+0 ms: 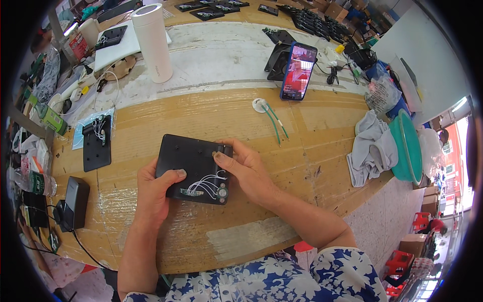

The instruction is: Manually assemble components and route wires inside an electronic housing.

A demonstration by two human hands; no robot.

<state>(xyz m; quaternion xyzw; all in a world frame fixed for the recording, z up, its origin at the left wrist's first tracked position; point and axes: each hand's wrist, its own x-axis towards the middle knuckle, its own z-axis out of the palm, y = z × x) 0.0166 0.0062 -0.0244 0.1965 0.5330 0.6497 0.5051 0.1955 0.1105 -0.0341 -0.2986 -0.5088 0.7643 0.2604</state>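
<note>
Holding a flat black panel point(193, 166) between them, both hands grip it over the cardboard-covered table point(312, 151). The left hand point(156, 189) clasps the panel's near-left corner, thumb on top; the right hand point(246, 168) pinches its right edge, thumb pressed down. The panel's long axis runs left-right, tilted slightly clockwise, its face turned up with thin white wires point(209, 182) and a small round part near the near edge. Bare cardboard lies open right of the panel up to the green wires point(275, 123). Fingers beneath the panel are hidden. Left of it lies another black plate point(96, 143).
</note>
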